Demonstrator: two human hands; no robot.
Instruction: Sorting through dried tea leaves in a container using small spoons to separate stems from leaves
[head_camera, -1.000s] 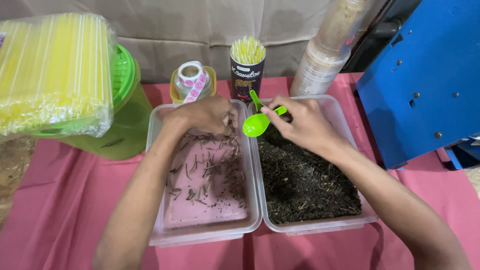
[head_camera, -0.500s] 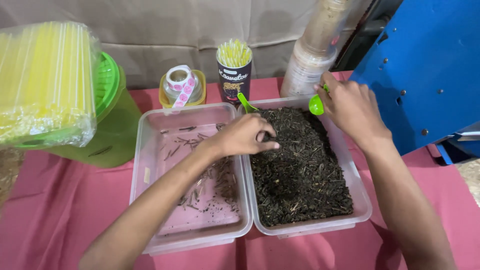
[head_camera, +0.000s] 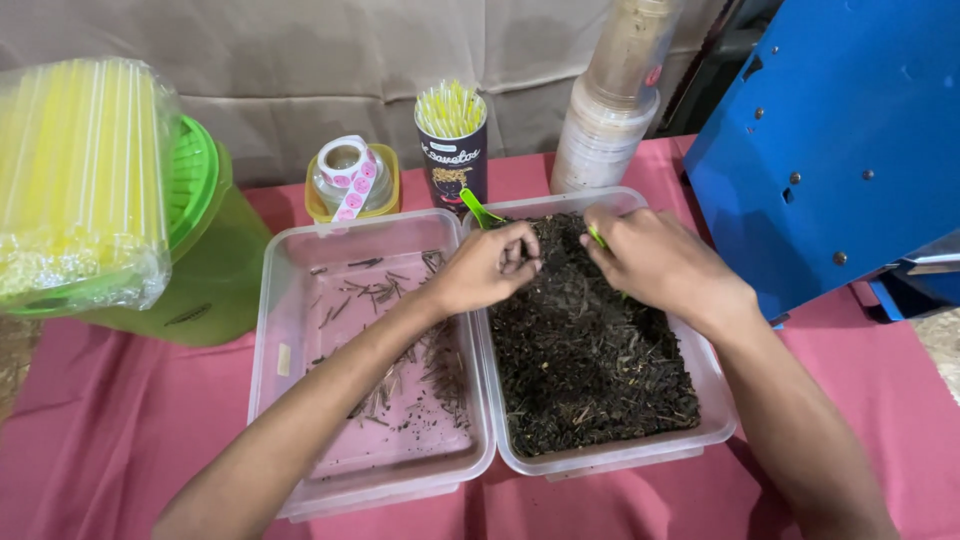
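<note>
Table: pink cloth (head_camera: 120, 440) covers it; blue metal panel (head_camera: 850, 150) stands at right.
Green bin (head_camera: 215, 270): far left, bagged yellow straws (head_camera: 80, 180) resting on top.
Right tub (head_camera: 715, 420): clear plastic, filled with dark dried leaf matter (head_camera: 590, 370).
Left tub (head_camera: 280, 300): clear, touching the right one; holds only scattered twigs (head_camera: 400, 360) (thinly spread, pink showing through).
Progress: judged early; few twigs set apart, bulk of leaf unsorted.
Left hand (head_camera: 485, 265): fingers pinched narrow at the tubs' shared edge; contents cannot be told.
Right hand (head_camera: 655, 260): curled over the leaf, a green spoon (head_camera: 597, 237) partly showing at its fingers.
Second green spoon (head_camera: 480, 210): lies at right tub's far-left corner.
</note>
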